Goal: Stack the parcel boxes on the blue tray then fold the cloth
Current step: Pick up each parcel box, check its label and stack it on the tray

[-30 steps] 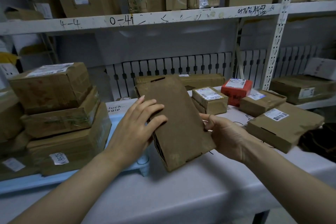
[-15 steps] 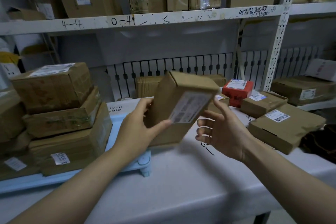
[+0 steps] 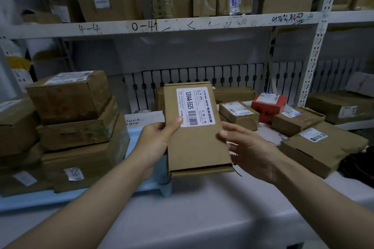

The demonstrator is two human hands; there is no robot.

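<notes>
While held label-up above the table edge, the flat parcel box [image 3: 197,131] sits between both hands.
Left hand [image 3: 155,143] grips its left edge, thumb on the label; right hand [image 3: 251,149] touches the right edge, fingers loosely spread. Blue tray [image 3: 139,185] with stacked boxes [image 3: 77,127] lies left; loose parcels [image 3: 321,149] right.

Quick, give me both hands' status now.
Left hand: grips the labelled flat box.
Right hand: thumb on the box edge; full grip cannot be told.
</notes>
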